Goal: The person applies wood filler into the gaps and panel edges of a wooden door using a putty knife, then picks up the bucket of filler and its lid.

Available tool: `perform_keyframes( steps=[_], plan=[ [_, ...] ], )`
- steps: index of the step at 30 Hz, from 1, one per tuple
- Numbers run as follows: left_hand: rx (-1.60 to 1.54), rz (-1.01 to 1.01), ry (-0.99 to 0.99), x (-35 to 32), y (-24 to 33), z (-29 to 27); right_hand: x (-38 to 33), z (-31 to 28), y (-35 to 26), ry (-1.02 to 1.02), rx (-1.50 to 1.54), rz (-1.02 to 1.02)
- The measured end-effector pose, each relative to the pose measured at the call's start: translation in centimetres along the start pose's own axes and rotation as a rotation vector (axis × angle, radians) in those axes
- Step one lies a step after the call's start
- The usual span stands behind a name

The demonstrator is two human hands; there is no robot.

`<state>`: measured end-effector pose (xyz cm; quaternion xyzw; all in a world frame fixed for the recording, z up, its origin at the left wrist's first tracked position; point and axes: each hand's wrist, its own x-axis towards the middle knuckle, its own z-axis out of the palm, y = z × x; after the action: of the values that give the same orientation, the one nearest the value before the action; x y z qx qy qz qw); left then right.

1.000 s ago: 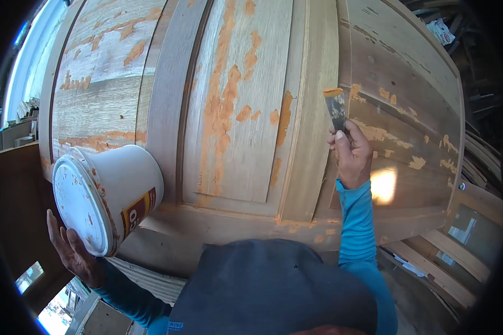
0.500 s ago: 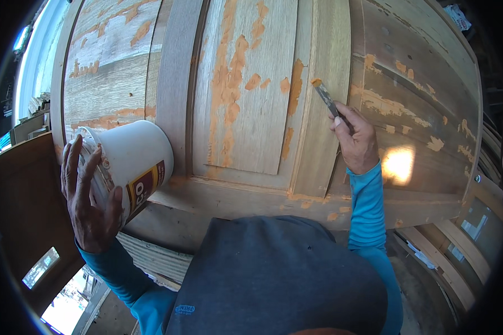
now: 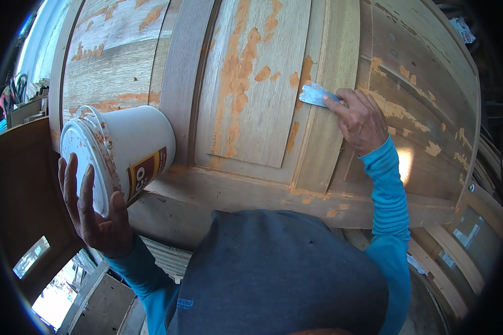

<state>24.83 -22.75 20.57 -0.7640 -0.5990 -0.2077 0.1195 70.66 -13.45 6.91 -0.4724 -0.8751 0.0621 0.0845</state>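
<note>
I pinch the scraper point(image 3: 317, 95) between the thumb and fingers of my right hand point(image 3: 363, 120). Its flat blade is pale grey and bluish, blotchy, with a slightly ragged front edge pointing left. It sits over the panelled door point(image 3: 274, 128), right of the middle panel; I cannot tell whether it touches the wood. Orange paste point(image 3: 240, 72) streaks the panel in rough strips and dabs.

My left hand point(image 3: 99, 218) has its fingers spread in front of the bucket point(image 3: 137, 134) at the door's near left corner; contact is unclear. The bucket is white with a brown label and an orange-smeared rim. The middle panel lies between bucket and scraper, leaving them well apart. The door's near edge runs close to my dark apron point(image 3: 285, 268), its right edge well beyond my right hand.
</note>
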Motion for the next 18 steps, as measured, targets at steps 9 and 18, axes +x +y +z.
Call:
perform_keyframes(
  steps=[9, 18],
  plan=[
    [0.052, 0.032, 0.087, -1.7, 0.2, -0.3, 1.5, -1.1, 0.7, -0.016, -0.061, -0.037],
    [-0.672, 0.017, -0.020, -1.8, 7.7, 1.9, 0.2, -2.8, -2.5, 0.053, 0.600, 0.335]
  ],
)
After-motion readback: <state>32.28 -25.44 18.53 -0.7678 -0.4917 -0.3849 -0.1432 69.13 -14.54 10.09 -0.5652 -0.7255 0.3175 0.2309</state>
